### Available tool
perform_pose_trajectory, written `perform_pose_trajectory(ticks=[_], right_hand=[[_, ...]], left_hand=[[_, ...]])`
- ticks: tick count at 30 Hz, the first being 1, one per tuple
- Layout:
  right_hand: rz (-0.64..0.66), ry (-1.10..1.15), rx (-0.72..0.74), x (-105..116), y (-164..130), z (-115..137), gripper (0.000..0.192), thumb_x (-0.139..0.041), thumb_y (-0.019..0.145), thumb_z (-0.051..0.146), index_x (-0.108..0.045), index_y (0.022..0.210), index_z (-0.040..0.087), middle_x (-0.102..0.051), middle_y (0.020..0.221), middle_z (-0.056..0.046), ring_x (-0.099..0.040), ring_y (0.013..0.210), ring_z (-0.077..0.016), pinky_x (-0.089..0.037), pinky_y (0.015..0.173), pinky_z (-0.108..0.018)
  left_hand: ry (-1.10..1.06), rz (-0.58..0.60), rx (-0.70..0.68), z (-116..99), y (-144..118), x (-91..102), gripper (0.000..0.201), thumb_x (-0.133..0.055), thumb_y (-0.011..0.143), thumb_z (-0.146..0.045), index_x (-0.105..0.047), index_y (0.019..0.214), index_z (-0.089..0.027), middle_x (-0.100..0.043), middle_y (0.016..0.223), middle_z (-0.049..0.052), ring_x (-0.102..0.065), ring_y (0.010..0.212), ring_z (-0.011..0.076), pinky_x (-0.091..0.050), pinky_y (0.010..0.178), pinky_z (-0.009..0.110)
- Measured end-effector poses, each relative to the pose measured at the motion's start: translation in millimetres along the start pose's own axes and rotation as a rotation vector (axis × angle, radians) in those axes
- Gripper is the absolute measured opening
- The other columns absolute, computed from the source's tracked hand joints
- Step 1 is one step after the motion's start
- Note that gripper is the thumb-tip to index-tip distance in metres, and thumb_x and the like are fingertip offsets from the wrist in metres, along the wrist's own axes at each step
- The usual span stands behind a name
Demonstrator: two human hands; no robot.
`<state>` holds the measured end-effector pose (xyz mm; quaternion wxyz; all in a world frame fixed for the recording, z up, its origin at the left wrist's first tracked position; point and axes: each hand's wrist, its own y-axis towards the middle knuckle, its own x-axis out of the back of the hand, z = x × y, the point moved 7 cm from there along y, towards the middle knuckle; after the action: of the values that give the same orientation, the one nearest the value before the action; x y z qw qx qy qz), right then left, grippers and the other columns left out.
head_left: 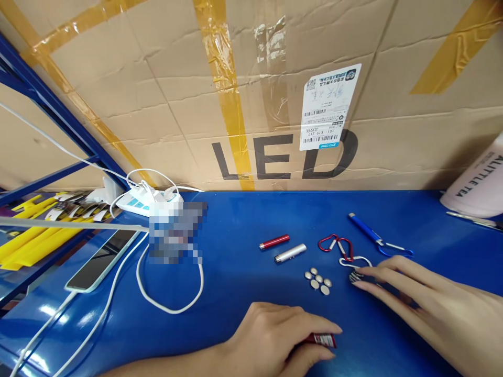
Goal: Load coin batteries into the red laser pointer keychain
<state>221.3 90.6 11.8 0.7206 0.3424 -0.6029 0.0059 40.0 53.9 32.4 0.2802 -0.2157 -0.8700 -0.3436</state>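
While the left hand is clenching a red tube at lower centre, steadying it on the bench, the right hand's loose fingers are touching a small cap.

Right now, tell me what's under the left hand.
Under the left hand, only the end of a red cylinder pokes out on the blue table; the hand covers the rest.

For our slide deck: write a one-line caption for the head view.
Left hand covers a red tube; right hand touches a small cap beside button cells.
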Motion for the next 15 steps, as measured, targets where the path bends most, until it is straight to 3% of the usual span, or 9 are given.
perform_pose_trajectory(ticks=[3,6,9,15], right_hand=[[0.071,-0.091,0.119,-4.8,3.9,8.6,0.058,-0.014,0.099,0.031,-0.072,0.089,0.031,-0.072,0.092,-0.001,-0.066,0.058,-0.0187,-0.045,0.044,-0.031],[-0.044,-0.106,0.168,7.3,13.0,14.0,0.065,-0.012,0.099,0.033,-0.072,0.076,0.027,-0.073,0.076,-0.001,-0.066,0.050,-0.0181,-0.045,0.037,-0.029],[-0.150,-0.114,0.268,20.5,19.9,24.6,0.066,-0.012,0.099,0.024,-0.072,0.071,0.026,-0.073,0.069,0.001,-0.070,0.055,-0.0161,-0.049,0.037,-0.024],[-0.179,0.001,0.294,29.4,25.7,34.2,0.067,-0.012,0.100,0.032,-0.072,0.070,0.025,-0.074,0.070,0.001,-0.071,0.058,-0.0167,-0.056,0.043,-0.023]], left_hand=[[0.006,-0.008,-0.017,-0.3,0.4,0.4,0.025,-0.044,0.096,-0.028,-0.061,0.104,-0.011,-0.072,0.076,0.005,-0.069,0.063,0.0118,-0.055,0.064,0.016],[0.001,-0.004,-0.023,-0.7,0.4,0.4,0.025,-0.044,0.096,-0.028,-0.061,0.103,-0.010,-0.073,0.076,0.006,-0.070,0.062,0.0126,-0.055,0.063,0.015],[-0.017,-0.002,-0.025,-1.2,0.1,0.7,0.024,-0.046,0.095,-0.026,-0.061,0.102,-0.009,-0.073,0.077,0.007,-0.071,0.063,0.0136,-0.054,0.064,0.015],[-0.028,0.022,0.000,-1.1,-0.4,-0.4,0.024,-0.049,0.093,-0.023,-0.062,0.104,-0.007,-0.072,0.078,0.008,-0.070,0.063,0.0148,-0.053,0.063,0.016]])
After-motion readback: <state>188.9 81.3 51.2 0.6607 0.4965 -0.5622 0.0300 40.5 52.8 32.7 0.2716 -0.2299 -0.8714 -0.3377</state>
